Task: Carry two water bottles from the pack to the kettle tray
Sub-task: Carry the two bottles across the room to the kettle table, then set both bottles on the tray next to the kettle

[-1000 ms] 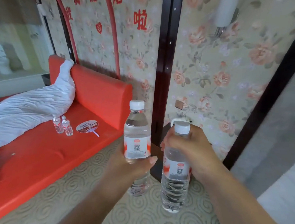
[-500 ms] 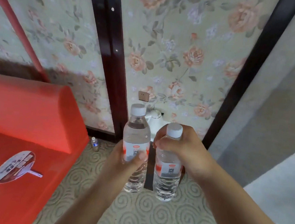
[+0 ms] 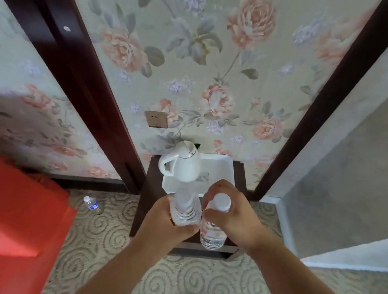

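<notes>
Soft, even daylight; wide-angle bending at the edges; the left hand's bottle point(image 3: 185, 204) looks smeared, perhaps motion blur.

kettle point(image 3: 182, 165) white | tray point(image 3: 219, 169) white | wallpaper point(image 3: 195, 54) floral | sofa point(image 3: 9, 213) red

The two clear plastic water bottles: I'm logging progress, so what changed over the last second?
The left hand tipped its clear plastic water bottle forward toward the white kettle tray. The right hand kept its bottle upright. Both grips stayed unchanged.
</notes>
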`<state>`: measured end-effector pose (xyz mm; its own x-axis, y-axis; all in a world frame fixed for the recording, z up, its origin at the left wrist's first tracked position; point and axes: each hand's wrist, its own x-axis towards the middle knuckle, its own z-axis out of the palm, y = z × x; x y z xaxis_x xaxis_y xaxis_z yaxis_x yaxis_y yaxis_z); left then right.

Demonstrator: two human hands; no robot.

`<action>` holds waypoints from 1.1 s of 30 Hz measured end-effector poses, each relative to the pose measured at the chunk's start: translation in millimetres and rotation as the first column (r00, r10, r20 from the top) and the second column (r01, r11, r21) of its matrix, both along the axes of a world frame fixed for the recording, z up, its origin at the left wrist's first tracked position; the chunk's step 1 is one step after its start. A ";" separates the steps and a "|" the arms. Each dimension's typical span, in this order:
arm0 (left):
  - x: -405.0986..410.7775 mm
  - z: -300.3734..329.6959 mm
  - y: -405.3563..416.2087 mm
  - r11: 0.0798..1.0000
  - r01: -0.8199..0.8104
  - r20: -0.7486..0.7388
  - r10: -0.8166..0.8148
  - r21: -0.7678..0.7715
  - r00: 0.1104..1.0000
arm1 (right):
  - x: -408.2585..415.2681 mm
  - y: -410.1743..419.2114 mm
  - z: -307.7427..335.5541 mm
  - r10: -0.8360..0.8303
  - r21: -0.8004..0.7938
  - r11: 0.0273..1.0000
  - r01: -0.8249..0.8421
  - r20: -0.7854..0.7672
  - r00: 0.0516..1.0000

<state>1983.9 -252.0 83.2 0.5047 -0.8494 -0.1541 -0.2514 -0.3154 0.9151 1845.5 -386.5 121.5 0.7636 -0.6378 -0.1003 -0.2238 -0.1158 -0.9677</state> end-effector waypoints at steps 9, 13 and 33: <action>65.7 -149.8 -83.7 0.982 -0.009 -0.003 0.010 0.190 1.000 | 66.9 -71.7 -163.5 -0.049 -0.035 0.998 0.043 -0.174 0.983; 84.1 -198.2 -102.2 0.977 -0.035 -0.009 0.038 0.210 0.999 | 84.8 -87.3 -208.9 -0.041 -0.038 0.999 0.034 -0.190 0.981; 98.8 -260.8 -103.8 0.974 -0.006 -0.079 0.025 0.228 0.997 | 106.8 -85.7 -238.8 -0.143 0.091 0.980 0.175 -0.283 0.948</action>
